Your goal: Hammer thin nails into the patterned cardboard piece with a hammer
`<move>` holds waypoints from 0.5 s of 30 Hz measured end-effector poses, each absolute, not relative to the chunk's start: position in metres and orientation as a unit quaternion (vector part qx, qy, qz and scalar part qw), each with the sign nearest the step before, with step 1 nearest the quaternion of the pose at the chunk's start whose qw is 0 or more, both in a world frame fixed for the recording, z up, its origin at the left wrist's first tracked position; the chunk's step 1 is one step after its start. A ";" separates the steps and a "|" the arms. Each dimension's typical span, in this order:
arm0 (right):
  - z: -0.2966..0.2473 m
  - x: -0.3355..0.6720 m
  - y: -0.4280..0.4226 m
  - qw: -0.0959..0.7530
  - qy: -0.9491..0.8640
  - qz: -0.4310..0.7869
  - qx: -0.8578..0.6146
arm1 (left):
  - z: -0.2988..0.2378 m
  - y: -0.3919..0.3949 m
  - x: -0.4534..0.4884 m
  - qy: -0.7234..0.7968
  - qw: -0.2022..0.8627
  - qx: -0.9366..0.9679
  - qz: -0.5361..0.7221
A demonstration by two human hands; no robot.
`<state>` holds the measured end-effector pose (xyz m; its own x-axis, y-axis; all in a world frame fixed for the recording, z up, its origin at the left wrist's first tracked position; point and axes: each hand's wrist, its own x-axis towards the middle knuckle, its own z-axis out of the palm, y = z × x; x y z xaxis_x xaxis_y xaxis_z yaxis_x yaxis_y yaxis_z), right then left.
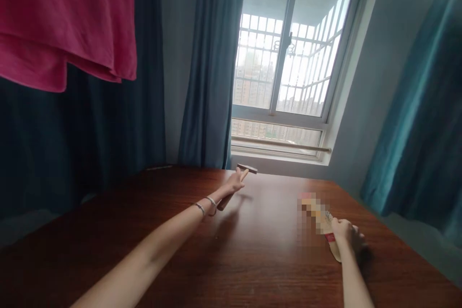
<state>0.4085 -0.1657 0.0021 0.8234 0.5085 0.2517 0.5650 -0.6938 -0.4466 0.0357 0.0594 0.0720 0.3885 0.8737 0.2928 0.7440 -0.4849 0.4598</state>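
Observation:
My left hand (235,184) is out over the far middle of the table, closed around a hammer (224,201). Its brown handle runs under the palm, and its short crosswise head sticks out beyond my fingers. Two thin bracelets circle that wrist. On the right, my right hand (347,232) grips the edge of a long, flat tan piece (335,251) with a red band across it and a rounded near end. Blurred blocks cover most of this piece, so its kind cannot be made out. Some of my right fingers are hidden behind the hand.
Both arms reach across a glossy brown wooden table (267,274). Behind its far edge are a barred window (281,57) and a blue curtain (212,67). Another curtain (415,106) hangs on the right. Pink cloth (68,19) hangs at the upper left.

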 end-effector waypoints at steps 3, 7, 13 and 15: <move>-0.001 0.411 -0.161 0.267 -0.244 -0.059 -0.930 | 0.079 0.086 -0.029 0.517 0.110 0.818 0.228; -0.006 0.417 -0.155 0.270 -0.230 -0.061 -0.933 | 0.076 0.109 -0.106 0.533 0.091 0.815 0.210; -0.011 0.421 -0.154 0.264 -0.243 -0.065 -0.931 | 0.056 0.122 -0.166 0.548 0.079 0.804 0.215; -0.012 0.420 -0.155 0.264 -0.250 -0.068 -0.929 | 0.049 0.122 -0.172 0.550 0.078 0.805 0.207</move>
<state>0.4203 -0.1546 -0.0118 0.8663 0.4280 0.2576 0.4995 -0.7362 -0.4566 -0.1725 0.1218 0.0490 0.3087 0.9185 0.2470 0.8535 -0.3821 0.3542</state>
